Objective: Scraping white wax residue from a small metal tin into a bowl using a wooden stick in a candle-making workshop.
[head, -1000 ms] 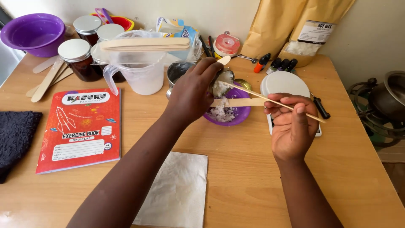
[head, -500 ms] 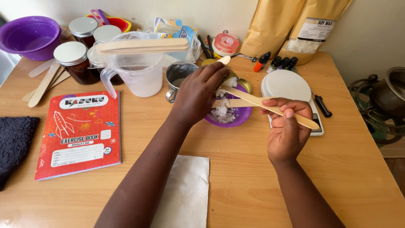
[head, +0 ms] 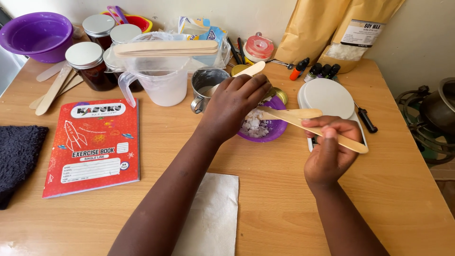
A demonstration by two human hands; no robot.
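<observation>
My left hand (head: 234,106) is closed over a small gold-rimmed tin (head: 280,96), held tipped above a small purple bowl (head: 275,129); the hand hides most of the tin. White wax flakes (head: 253,124) lie in the bowl. My right hand (head: 332,149) grips a flat wooden stick (head: 341,140) whose far end points under my left hand, at the tin. A second wooden stick (head: 298,113) lies across the bowl's right rim.
A metal cup (head: 204,81) with a stick in it stands behind the bowl, beside a clear jug (head: 161,83) with sticks laid across it. A white scale (head: 328,97) is at right, a red exercise book (head: 92,144) at left, a paper napkin (head: 211,213) in front.
My left hand has lowered over the bowl and now hides the tin's wax. My right hand has drawn the stick a little to the right and down.
</observation>
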